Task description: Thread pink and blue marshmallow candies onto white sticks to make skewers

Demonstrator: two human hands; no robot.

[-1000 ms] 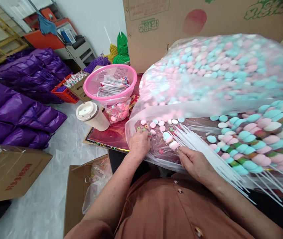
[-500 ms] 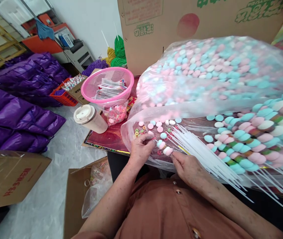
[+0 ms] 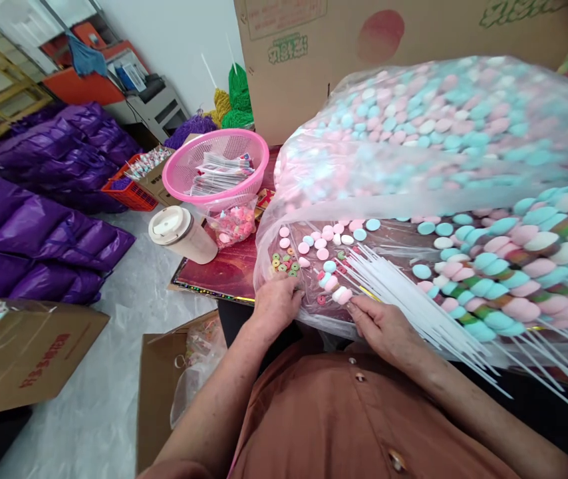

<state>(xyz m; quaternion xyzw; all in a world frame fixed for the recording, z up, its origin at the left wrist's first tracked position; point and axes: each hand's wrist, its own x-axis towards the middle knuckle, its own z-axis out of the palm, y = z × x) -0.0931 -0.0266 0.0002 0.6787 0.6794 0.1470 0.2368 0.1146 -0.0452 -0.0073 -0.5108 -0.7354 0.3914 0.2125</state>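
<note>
My right hand (image 3: pixel 382 327) pinches a short marshmallow skewer (image 3: pixel 342 295) just behind its pink and white candies, whose tip points to the upper left. My left hand (image 3: pixel 278 305) is closed at the near edge of the plastic sheet; whatever its fingers hold, if anything, is hidden. Just beyond it lie small coloured ring candies (image 3: pixel 284 265), with loose pink, white and blue marshmallows (image 3: pixel 320 243) scattered behind them. Beside my right hand fans out a bundle of thin white sticks (image 3: pixel 404 299). Finished marshmallow skewers (image 3: pixel 503 293) are piled farther right.
A large clear bag of marshmallows (image 3: pixel 428 133) fills the back of the table. To the left stand a pink basket (image 3: pixel 174 189) of packets, a bag of pink candies (image 3: pixel 234 226) and a lidded cup (image 3: pixel 184 236). An open carton (image 3: pixel 151 392) sits on the floor below.
My left hand has drawn back from the candies towards the near left table edge. A red piece now shows at the skewer's tip. My right hand keeps its pinch, almost in place.
</note>
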